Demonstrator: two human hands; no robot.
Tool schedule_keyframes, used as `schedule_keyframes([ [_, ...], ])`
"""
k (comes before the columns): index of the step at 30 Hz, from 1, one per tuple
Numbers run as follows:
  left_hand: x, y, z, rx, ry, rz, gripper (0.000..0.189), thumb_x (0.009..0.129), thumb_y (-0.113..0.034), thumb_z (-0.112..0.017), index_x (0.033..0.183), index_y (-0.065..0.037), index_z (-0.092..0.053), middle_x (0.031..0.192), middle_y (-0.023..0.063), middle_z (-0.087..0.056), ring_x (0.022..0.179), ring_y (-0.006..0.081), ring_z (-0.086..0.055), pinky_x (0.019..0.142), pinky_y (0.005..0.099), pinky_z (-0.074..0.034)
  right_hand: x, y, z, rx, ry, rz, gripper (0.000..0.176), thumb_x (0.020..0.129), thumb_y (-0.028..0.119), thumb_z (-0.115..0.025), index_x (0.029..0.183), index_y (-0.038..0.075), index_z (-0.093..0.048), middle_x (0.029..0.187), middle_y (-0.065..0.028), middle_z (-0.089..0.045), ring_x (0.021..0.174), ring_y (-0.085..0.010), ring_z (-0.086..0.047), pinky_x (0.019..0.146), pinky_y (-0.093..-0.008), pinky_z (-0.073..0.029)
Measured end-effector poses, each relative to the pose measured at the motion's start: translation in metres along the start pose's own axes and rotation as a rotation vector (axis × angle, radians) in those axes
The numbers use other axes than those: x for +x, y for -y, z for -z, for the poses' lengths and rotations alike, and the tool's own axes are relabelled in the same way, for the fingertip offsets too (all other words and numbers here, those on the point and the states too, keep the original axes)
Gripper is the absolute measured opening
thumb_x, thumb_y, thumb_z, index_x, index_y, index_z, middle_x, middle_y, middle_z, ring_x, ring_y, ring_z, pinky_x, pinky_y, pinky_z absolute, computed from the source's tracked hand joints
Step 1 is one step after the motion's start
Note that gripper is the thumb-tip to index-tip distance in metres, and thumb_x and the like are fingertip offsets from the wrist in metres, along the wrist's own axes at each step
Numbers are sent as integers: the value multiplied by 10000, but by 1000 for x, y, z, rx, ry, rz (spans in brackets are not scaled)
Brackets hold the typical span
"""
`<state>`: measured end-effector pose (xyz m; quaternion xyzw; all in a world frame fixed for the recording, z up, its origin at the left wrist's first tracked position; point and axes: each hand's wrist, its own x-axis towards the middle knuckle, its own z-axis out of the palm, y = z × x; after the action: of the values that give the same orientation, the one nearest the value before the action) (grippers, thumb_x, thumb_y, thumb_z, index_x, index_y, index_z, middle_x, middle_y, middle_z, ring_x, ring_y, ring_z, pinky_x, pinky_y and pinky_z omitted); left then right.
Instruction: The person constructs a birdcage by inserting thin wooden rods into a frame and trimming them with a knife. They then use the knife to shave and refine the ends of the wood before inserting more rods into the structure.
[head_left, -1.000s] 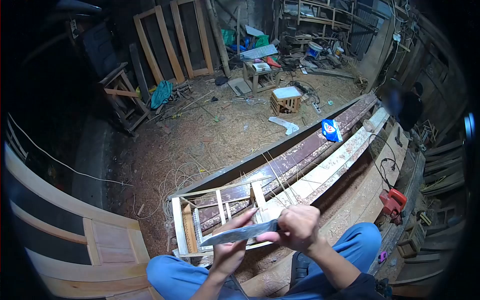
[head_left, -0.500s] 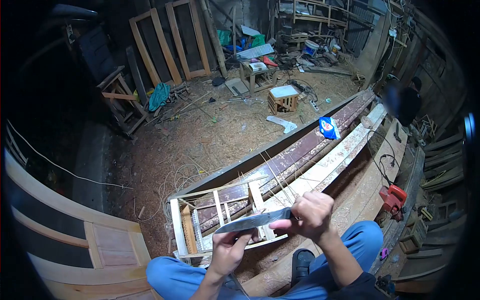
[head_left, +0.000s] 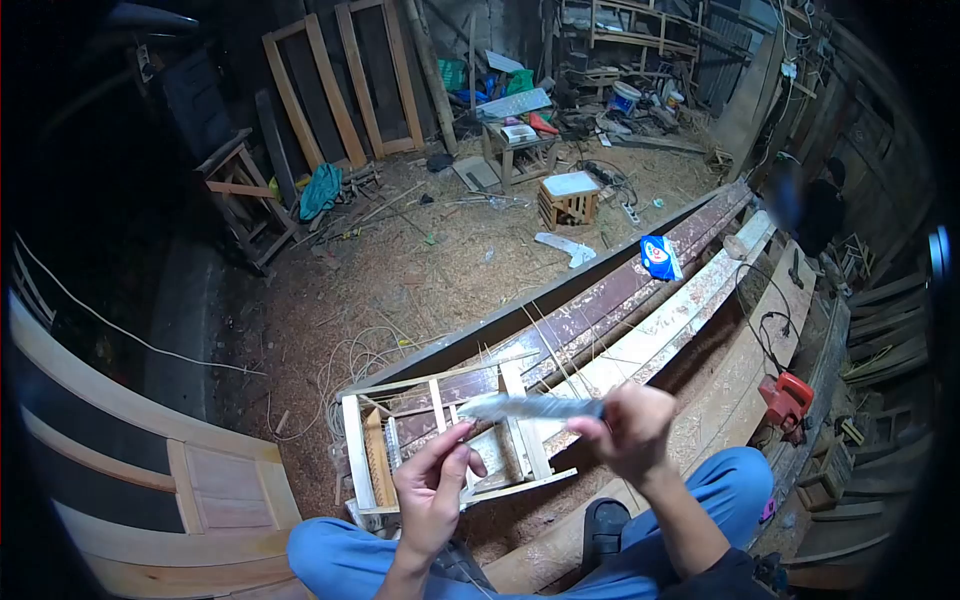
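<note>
Knife (head_left: 530, 406) gripped in right hand (head_left: 632, 430); left hand (head_left: 432, 487) pinched, above slatted crate (head_left: 353, 450).

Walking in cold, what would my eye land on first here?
The big knife comes first: the right hand grips it level, just above the left hand. Behind it a small wooden frame lies on long planks, with a red power tool to the right and shavings all over the floor.
</note>
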<state>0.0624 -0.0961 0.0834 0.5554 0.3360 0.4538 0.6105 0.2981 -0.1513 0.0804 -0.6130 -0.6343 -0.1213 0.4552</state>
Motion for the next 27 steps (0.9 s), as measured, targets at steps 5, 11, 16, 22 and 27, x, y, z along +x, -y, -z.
schedule_keyframes([
  [5, -4, 1, -14, -138, 42, 70, 306, 967, -15, -591, 1269, 31, -606, 1042, 105, -692, 811, 59, -576, 726, 209, -463, 8, 39, -15, 159, 66, 111, 497, 768, 478, -792, 601, 128, -481, 499, -16, -435, 410, -177, -485, 396, -321, -358],
  [11, -8, 3, -17, -223, 152, 98, 336, 924, 80, -562, 1258, 65, -594, 1150, 134, -675, 951, 157, -638, 860, 296, -514, 11, 40, -16, 98, 76, 173, 548, 741, 519, -794, 624, 118, -440, 502, -4, -418, 394, -167, -441, 392, -311, -335],
  [16, -5, 12, -14, -95, 154, -69, 262, 929, 40, -557, 1178, 39, -638, 975, 115, -705, 716, 98, -596, 582, 216, -409, 9, 29, -10, 46, 39, 154, 542, 754, 504, -794, 621, 113, -443, 500, -11, -411, 392, -179, -436, 394, -320, -341],
  [22, -3, -3, -15, -40, 43, -43, 210, 979, -40, -563, 1154, 41, -645, 868, 105, -686, 766, 110, -624, 669, 231, -454, 17, -10, 9, -59, -100, -257, 470, 835, 433, -765, 698, 102, -460, 494, -37, -413, 398, -226, -465, 407, -364, -351],
  [27, 2, 4, -5, -174, 80, 22, 261, 1005, -100, -534, 1214, 29, -622, 854, 77, -662, 762, 86, -596, 670, 216, -447, 7, 2, 10, -47, -53, -1, 512, 795, 481, -788, 651, 112, -464, 502, -20, -413, 401, -194, -441, 402, -336, -342],
])
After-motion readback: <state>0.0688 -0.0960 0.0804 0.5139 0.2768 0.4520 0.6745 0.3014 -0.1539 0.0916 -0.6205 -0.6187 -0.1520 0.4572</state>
